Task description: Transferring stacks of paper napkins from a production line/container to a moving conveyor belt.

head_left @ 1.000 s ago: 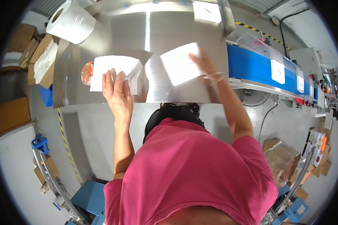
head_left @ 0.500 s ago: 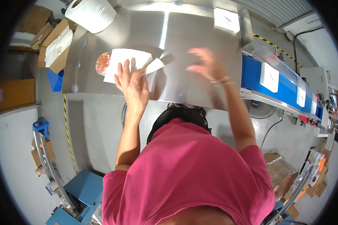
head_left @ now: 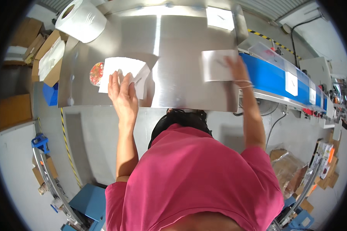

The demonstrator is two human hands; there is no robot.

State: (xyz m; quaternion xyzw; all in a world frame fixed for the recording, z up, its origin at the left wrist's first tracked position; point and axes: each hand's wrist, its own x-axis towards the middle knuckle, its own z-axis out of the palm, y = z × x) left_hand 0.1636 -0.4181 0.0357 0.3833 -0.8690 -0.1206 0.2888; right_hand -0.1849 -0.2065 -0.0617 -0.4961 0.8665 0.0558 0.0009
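Note:
On the left half of the metal table, my left hand (head_left: 122,92) rests with fingers apart on a small overlapping pile of white paper packets (head_left: 142,73). A round red disc with a speckled pattern (head_left: 96,74) lies against the pile's left side, partly covered by it. At the table's right edge, beside the conveyor, my right hand (head_left: 238,70) has its fingers over the right side of a flat white packet (head_left: 216,66). That hand and packet are smeared by motion. The thumb is not clearly visible.
The blue conveyor belt (head_left: 264,73) adjoins the table's right side, carrying several white packets (head_left: 291,83) under a clear cover (head_left: 272,54). A big white roll (head_left: 85,23) stands at the far left, a white sheet (head_left: 220,18) lies far right, and an open cardboard box (head_left: 46,57) is left.
My right hand has moved right to the table edge and has a white packet from the belt under its fingers. The belt packets have shifted toward the table. A raised paper flap near my left hand is gone.

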